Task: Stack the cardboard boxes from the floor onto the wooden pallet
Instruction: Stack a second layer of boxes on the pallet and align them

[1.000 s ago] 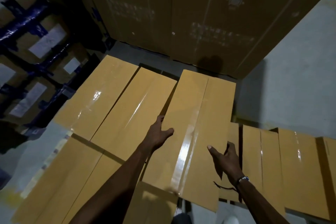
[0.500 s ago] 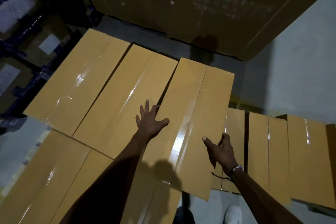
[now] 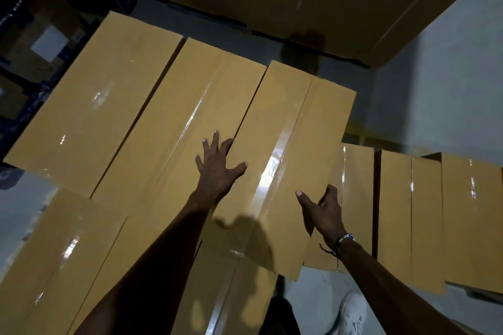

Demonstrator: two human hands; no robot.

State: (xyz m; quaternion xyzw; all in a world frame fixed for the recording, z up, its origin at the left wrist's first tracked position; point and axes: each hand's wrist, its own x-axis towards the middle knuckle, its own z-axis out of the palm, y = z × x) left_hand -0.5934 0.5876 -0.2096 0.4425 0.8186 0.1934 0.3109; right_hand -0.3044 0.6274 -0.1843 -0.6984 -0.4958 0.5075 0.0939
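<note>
So the long cardboard box (image 3: 285, 160) is lying on top of the stack, third in a row next to two others just like it (image 3: 174, 128) (image 3: 92, 106), and it looks like it's in the middle of getting squared up against its neighbour. The left hand (image 3: 217, 168) is flat on top with fingers fanned wide, sitting right over the seam between this box and the middle one, I'd guess to press it down and steer it in sideways. The right hand (image 3: 321, 212) has the thumb lying on the top face and the fingers curled down over the box's right edge, so it grips that side, probably to shove it leftward. The near end of the box overhangs the lower boxes (image 3: 68, 258) a bit and it sits slightly skewed, so I'd say it's not quite home yet. Can't see the wooden pallet at all, it's buried under the cardboard. More boxes (image 3: 424, 215) stand just to the right, lower down, on a grey concrete floor (image 3: 435, 90). Big dark cartons (image 3: 299, 0) loom behind, and a blue rack (image 3: 24, 43) with labelled boxes is off to the left. Dim lighting, glossy tape glare everywhere. White shoe (image 3: 351, 313) poking out below.
</note>
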